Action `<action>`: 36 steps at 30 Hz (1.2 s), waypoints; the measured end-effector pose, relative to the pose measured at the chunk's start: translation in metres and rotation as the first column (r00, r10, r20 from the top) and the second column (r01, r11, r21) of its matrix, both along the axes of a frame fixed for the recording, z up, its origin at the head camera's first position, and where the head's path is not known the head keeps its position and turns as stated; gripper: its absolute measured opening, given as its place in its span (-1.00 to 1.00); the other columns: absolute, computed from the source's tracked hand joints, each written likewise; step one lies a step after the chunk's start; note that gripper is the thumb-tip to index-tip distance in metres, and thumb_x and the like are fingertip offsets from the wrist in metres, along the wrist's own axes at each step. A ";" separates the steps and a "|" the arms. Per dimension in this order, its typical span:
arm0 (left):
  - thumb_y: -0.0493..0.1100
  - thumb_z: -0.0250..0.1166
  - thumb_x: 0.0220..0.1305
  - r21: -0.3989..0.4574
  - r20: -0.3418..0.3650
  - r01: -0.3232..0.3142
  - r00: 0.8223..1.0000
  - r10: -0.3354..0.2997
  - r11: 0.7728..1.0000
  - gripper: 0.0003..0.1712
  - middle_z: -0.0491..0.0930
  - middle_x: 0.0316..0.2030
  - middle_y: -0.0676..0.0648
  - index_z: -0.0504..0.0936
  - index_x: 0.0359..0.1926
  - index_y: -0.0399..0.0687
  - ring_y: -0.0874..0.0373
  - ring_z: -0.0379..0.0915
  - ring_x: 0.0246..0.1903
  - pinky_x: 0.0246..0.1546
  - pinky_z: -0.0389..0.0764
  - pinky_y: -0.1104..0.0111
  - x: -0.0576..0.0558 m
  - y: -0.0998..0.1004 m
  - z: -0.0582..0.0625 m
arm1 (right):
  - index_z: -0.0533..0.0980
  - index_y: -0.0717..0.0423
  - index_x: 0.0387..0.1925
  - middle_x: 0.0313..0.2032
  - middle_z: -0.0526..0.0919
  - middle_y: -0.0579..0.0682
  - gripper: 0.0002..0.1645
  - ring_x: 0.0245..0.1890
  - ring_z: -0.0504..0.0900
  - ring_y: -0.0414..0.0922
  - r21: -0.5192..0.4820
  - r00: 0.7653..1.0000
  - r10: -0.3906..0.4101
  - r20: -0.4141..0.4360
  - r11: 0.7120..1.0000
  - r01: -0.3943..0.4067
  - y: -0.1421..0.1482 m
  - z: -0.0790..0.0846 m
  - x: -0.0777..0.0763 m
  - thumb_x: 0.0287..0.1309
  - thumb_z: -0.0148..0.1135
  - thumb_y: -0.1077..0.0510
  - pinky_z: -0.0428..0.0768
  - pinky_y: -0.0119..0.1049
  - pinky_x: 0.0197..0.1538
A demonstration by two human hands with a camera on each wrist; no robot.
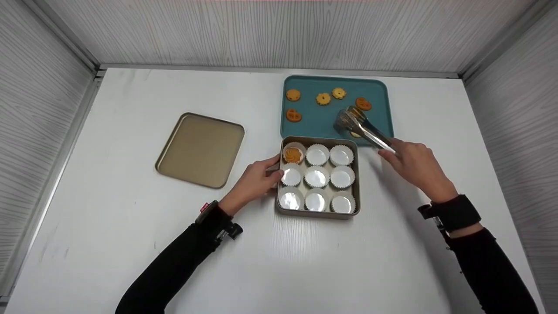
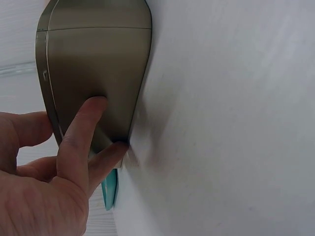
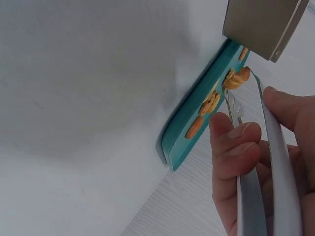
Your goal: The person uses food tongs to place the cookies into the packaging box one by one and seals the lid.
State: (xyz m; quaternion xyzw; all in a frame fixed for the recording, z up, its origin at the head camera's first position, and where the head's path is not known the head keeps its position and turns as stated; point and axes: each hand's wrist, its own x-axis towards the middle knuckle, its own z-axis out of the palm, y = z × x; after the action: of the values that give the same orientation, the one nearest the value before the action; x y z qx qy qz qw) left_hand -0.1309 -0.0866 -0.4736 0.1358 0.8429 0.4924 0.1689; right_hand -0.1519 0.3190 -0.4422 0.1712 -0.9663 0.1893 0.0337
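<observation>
My left hand [image 1: 257, 179] grips the left wall of a gold-coloured square tin [image 1: 358, 192], thumb at the rim and fingers against the outer side [image 2: 98, 64]. Inside the tin stand several white fluted paper cups [image 1: 317, 176]; the far left cup holds a swirled cookie [image 1: 292, 155]. My right hand [image 1: 418, 168] holds metal tongs [image 1: 370, 133] over the teal tray [image 1: 305, 128]. In the right wrist view, a golden cookie [image 3: 238, 78] sits between the tong tips. A pale cookie [image 1: 355, 134] is partly hidden beneath the tongs.
On the tray lie two pretzel-shaped cookies [image 1: 293, 115], two flower-shaped cookies [image 1: 323, 99] and a round cookie [image 1: 293, 94]. A gold-coloured square lid [image 1: 200, 150] lies to the left on the white table [image 1: 109, 209]. Wood-grain panels [image 1: 279, 35] border the back and sides.
</observation>
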 end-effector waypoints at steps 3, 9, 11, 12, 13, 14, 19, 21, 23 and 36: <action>-0.13 0.18 0.49 -0.003 -0.006 -0.002 1.000 0.002 1.000 -0.33 0.40 0.42 -0.25 0.30 0.52 -0.23 -0.09 0.35 0.39 0.34 0.42 0.12 0.000 0.000 0.001 | 0.61 0.37 0.00 -0.40 0.70 0.24 -0.51 -0.44 0.59 0.08 -0.014 1.000 -0.006 0.001 1.000 0.006 0.000 0.005 0.003 0.49 0.22 -0.04 0.56 0.05 -0.38; -0.13 0.19 0.50 0.013 0.018 -0.008 1.000 0.008 1.000 -0.33 0.39 0.42 -0.24 0.30 0.53 -0.23 -0.08 0.39 0.36 0.33 0.44 0.13 0.001 0.001 0.002 | 0.59 0.39 0.10 -0.40 0.71 0.23 -0.48 -0.44 0.60 0.09 -0.023 1.000 -0.004 0.002 1.000 0.004 -0.001 0.014 0.010 0.49 0.23 -0.03 0.56 0.06 -0.35; -0.13 0.19 0.50 0.017 0.027 -0.010 1.000 0.009 1.000 -0.33 0.39 0.42 -0.24 0.29 0.53 -0.23 -0.06 0.42 0.34 0.30 0.47 0.15 0.001 0.001 0.002 | 0.59 0.38 0.10 -0.46 0.69 0.17 -0.49 -0.46 0.59 0.07 -0.022 1.000 0.003 -0.011 1.000 -0.004 -0.001 0.017 0.013 0.48 0.24 -0.03 0.54 0.02 -0.36; -0.13 0.18 0.50 0.020 0.033 -0.011 0.999 0.010 1.000 -0.33 0.40 0.42 -0.24 0.29 0.53 -0.22 -0.06 0.43 0.33 0.30 0.47 0.16 0.001 0.001 0.003 | 0.59 0.37 0.08 -0.50 0.66 0.13 -0.50 -0.49 0.56 0.04 -0.022 1.000 0.007 -0.017 1.000 -0.007 -0.002 0.018 0.014 0.47 0.25 -0.02 0.51 -0.02 -0.39; -0.13 0.18 0.51 0.024 0.041 -0.012 0.999 0.011 1.000 -0.33 0.40 0.42 -0.23 0.28 0.54 -0.22 -0.05 0.45 0.32 0.28 0.49 0.17 0.002 0.001 0.003 | 0.60 0.35 0.05 -0.55 0.62 0.09 -0.53 -0.52 0.53 0.02 -0.024 1.000 0.010 -0.020 1.000 -0.011 -0.002 0.019 0.016 0.47 0.25 -0.02 0.48 -0.06 -0.42; -0.13 0.18 0.51 0.028 0.047 -0.012 0.999 0.011 1.000 -0.33 0.40 0.42 -0.23 0.28 0.54 -0.22 -0.04 0.47 0.30 0.27 0.50 0.17 0.002 0.002 0.004 | 0.59 0.34 0.02 -0.59 0.56 0.04 -0.55 -0.55 0.48 0.00 -0.024 1.000 0.015 -0.024 1.000 -0.015 -0.002 0.020 0.017 0.47 0.25 -0.02 0.43 -0.10 -0.45; -0.14 0.18 0.51 0.035 0.055 -0.014 0.998 0.012 0.999 -0.32 0.40 0.42 -0.23 0.27 0.54 -0.22 -0.03 0.48 0.29 0.21 0.56 0.18 0.002 0.002 0.005 | 0.59 0.29 0.00 -0.67 0.36 -0.09 -0.61 -0.61 0.34 -0.10 -0.027 0.999 0.033 -0.034 0.999 -0.034 -0.004 0.027 0.026 0.47 0.26 0.00 0.30 -0.21 -0.49; -0.13 0.18 0.51 0.030 0.048 -0.011 0.999 0.010 0.999 -0.32 0.39 0.42 -0.24 0.28 0.54 -0.22 -0.04 0.47 0.30 0.21 0.56 0.17 0.002 0.002 0.005 | 0.60 0.29 0.04 -0.68 0.35 -0.12 -0.59 -0.61 0.33 -0.12 -0.026 0.999 0.039 -0.037 0.999 -0.040 -0.006 0.029 0.030 0.46 0.27 0.00 0.31 -0.22 -0.48; -0.13 0.18 0.51 0.023 0.040 -0.009 0.999 0.009 1.000 -0.33 0.39 0.42 -0.25 0.28 0.54 -0.23 -0.05 0.45 0.31 0.21 0.55 0.16 0.002 0.002 0.005 | 0.60 0.29 0.08 -0.67 0.36 -0.12 -0.57 -0.59 0.34 -0.12 -0.027 0.999 0.043 -0.031 0.999 -0.044 -0.008 0.032 0.034 0.45 0.28 0.00 0.32 -0.22 -0.47; -0.13 0.15 0.53 0.008 -0.021 -0.001 1.000 0.001 1.000 -0.34 0.47 0.37 -0.22 0.28 0.54 -0.21 -0.02 0.45 0.31 0.30 0.47 0.14 0.004 0.002 0.001 | 0.61 0.25 0.09 -0.46 0.62 -0.01 -0.59 -0.52 0.43 -0.13 -0.015 0.991 0.112 -0.070 0.993 -0.113 -0.020 0.039 0.055 0.38 0.36 0.04 0.42 -0.25 -0.45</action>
State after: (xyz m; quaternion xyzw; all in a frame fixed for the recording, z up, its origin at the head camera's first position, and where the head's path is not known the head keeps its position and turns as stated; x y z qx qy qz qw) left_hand -0.1270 -0.0842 -0.4725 0.1413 0.8427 0.4945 0.1592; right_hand -0.0973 0.2990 -0.4036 0.2314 -0.9515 0.1940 0.0582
